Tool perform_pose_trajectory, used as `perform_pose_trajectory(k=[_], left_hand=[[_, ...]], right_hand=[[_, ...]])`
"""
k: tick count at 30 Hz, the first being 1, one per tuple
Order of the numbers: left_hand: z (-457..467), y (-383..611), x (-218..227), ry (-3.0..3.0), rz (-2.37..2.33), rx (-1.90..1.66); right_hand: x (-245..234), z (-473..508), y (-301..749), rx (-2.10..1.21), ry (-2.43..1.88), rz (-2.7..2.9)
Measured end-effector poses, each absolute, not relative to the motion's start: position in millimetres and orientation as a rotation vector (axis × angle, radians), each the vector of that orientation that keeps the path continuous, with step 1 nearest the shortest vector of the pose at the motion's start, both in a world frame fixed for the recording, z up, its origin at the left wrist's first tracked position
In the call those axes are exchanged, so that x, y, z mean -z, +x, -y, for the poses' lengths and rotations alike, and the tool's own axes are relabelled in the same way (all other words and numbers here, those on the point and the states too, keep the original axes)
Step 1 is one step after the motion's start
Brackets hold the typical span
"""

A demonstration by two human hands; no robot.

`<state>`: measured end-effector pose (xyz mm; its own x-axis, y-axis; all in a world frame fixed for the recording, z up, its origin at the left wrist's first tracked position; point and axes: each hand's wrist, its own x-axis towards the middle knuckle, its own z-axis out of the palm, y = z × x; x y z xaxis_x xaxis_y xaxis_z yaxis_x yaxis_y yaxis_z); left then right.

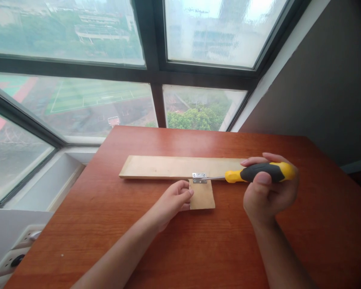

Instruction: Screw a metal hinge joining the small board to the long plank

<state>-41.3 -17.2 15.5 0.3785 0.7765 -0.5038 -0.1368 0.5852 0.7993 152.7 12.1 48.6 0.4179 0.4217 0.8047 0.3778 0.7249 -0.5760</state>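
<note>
A long pale wooden board (168, 166) lies across the red-brown table (138, 249). A small wooden piece (203, 197) sits against its near edge, joined by a small metal hinge (199, 177). My right hand (269, 192) grips a yellow and black screwdriver (260, 172), held level, with its tip at the hinge. My left hand (176, 198) has its fingers curled against the left edge of the small wooden piece, holding it in place.
A large window (156, 72) stands behind the table's far edge. A grey wall (327, 80) rises on the right. At the lower left, a white power strip (15, 251) lies on the sill beside the table.
</note>
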Motion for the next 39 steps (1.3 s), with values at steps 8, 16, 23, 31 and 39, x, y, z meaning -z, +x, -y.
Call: perform_pose_trajectory(k=[8,16,23,31,39], left_hand=[[16.9,-39.2,-21.5,0.768,-1.042,-0.642],[17.6,-37.9,-15.5,0.776,-1.0,-0.668],[17.6,-35.4,-14.4,0.782,-0.987,-0.692],[19.8,-32.0,-16.9,0.684,-0.984,-0.729],[20.0,-30.0,-14.6,0.684,-0.995,-0.731]], right_hand=[[-51.5,-14.0,156.8,0.042,-0.855,1.123],[-50.9,-12.8,161.5,0.045,-0.897,1.12],[-53.8,-11.7,157.6,0.012,-0.834,1.174],[-54.3,-11.9,162.7,0.084,-0.89,1.164],[-55.0,-15.0,164.0,0.092,-0.896,1.104]])
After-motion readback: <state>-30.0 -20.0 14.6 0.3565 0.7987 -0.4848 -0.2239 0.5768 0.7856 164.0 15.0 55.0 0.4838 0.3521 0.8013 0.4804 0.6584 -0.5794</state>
